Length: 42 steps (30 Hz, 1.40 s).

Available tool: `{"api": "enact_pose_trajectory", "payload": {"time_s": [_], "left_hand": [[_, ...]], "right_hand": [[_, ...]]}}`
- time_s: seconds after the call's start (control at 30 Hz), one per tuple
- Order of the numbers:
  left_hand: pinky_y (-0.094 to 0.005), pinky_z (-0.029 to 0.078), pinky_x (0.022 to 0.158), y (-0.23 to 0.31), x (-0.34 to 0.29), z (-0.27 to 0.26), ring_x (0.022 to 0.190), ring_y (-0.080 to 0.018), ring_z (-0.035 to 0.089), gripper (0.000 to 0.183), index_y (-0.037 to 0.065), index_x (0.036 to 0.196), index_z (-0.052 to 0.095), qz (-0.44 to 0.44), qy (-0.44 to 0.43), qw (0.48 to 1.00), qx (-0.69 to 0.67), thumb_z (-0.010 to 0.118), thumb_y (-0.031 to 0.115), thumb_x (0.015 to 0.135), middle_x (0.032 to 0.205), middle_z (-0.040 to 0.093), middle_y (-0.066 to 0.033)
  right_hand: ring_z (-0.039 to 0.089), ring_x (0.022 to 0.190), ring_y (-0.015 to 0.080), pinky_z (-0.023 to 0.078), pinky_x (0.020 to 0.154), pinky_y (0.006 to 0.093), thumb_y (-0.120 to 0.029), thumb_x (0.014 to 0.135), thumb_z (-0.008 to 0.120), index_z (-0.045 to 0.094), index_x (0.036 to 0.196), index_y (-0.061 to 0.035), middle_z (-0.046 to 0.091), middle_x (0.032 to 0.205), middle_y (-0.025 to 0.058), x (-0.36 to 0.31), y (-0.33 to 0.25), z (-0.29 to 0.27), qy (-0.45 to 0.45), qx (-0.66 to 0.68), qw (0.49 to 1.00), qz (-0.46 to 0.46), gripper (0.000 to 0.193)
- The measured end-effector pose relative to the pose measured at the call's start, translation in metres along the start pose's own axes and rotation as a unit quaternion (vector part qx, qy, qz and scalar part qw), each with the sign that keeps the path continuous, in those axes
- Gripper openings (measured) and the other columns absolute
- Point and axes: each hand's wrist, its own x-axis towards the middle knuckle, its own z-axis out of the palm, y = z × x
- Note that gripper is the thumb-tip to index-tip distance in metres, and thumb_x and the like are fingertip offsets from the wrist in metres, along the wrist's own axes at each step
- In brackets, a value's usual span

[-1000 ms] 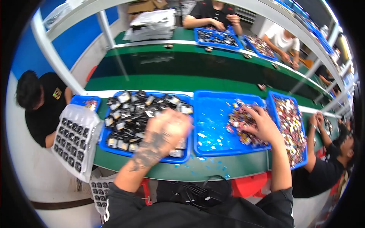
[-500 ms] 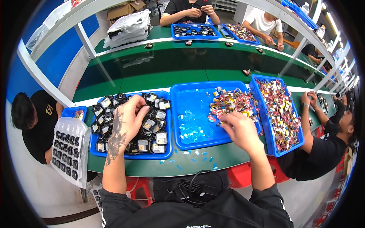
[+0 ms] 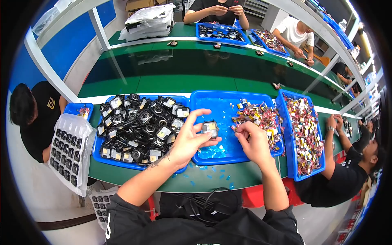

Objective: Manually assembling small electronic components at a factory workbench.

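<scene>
My left hand (image 3: 190,141) holds a square black watch case (image 3: 210,129) between thumb and fingers, its grey inner side turned up, above the middle blue tray (image 3: 222,157). To the right, my right hand (image 3: 254,141) is closed in a pinch over the same tray. A small reddish bit shows at its fingertips, too small to name. Beside that hand lies a heap of small red, yellow and silver parts (image 3: 267,118) that look like little battery packs. Left of my left hand, many similar black watch cases (image 3: 145,117) fill another blue tray (image 3: 96,153).
A long blue tray (image 3: 290,163) of the small parts stands at the right. Blue film scraps (image 3: 210,176) lie along the table's front edge. A clear tray of black cases (image 3: 65,153) leans at the left. Co-workers sit on both sides and across the green belt (image 3: 175,79).
My left hand has lifted a watch case from the left tray and moved right over the middle tray. My right hand stays near the small parts, still pinched. The view has shifted slightly.
</scene>
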Motion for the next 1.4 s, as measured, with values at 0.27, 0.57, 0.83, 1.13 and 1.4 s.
{"api": "enact_pose_trajectory", "payload": {"time_s": [0.27, 0.57, 0.83, 1.13, 1.4], "left_hand": [[-0.0243, 0.051, 0.074, -0.012, 0.002, 0.002, 0.092, -0.0128, 0.056, 0.029, 0.002, 0.110, 0.068, 0.096, -0.022, 0.941, 0.324, 0.073, 0.015, 0.085, 0.112, 0.051, -0.0090], [-0.0235, 0.043, 0.061, -0.012, 0.002, -0.003, 0.079, -0.0094, 0.053, 0.019, 0.008, 0.093, 0.072, 0.138, 0.005, 0.921, 0.364, 0.078, 0.019, 0.078, 0.097, 0.056, -0.0021], [-0.0247, 0.042, 0.058, -0.013, 0.001, -0.003, 0.080, -0.0105, 0.052, 0.016, 0.007, 0.090, 0.069, 0.108, -0.033, 0.943, 0.312, 0.075, 0.019, 0.081, 0.094, 0.053, -0.0021], [-0.0202, 0.041, 0.055, -0.011, -0.001, -0.005, 0.071, -0.0051, 0.051, 0.016, 0.004, 0.093, 0.072, 0.115, -0.036, 0.929, 0.351, 0.075, 0.016, 0.082, 0.094, 0.055, -0.0018], [-0.0184, 0.043, 0.052, -0.013, -0.001, -0.003, 0.068, -0.0037, 0.052, 0.015, 0.001, 0.093, 0.072, 0.093, -0.006, 0.941, 0.326, 0.074, 0.012, 0.083, 0.103, 0.054, -0.0048]], "right_hand": [[0.060, 0.079, 0.0065, 0.049, 0.068, 0.0191, 0.000, 0.086, 0.068, 0.062, 0.094, 0.0003, 0.064, 0.089, 0.0025, 0.001, -0.026, 0.011, -0.021, 0.421, 0.899, 0.118, 0.010], [0.060, 0.086, 0.0063, 0.049, 0.066, 0.0182, 0.000, 0.088, 0.065, 0.060, 0.094, -0.0006, 0.061, 0.092, 0.0024, 0.001, -0.027, 0.018, -0.085, 0.436, 0.888, 0.121, 0.007], [0.059, 0.085, 0.0063, 0.050, 0.066, 0.0185, -0.002, 0.088, 0.065, 0.059, 0.094, 0.0003, 0.059, 0.092, 0.0027, 0.000, -0.033, 0.010, -0.091, 0.333, 0.937, 0.060, 0.008], [0.058, 0.083, 0.0071, 0.050, 0.067, 0.0201, -0.001, 0.088, 0.065, 0.059, 0.093, 0.0001, 0.058, 0.088, 0.0023, -0.001, -0.035, 0.014, -0.087, 0.399, 0.909, 0.084, 0.008], [0.057, 0.074, 0.0107, 0.046, 0.058, 0.0236, 0.000, 0.089, 0.062, 0.057, 0.091, -0.0002, 0.057, 0.087, 0.0046, 0.000, -0.036, 0.018, -0.050, 0.234, 0.971, 0.007, 0.006]]}}
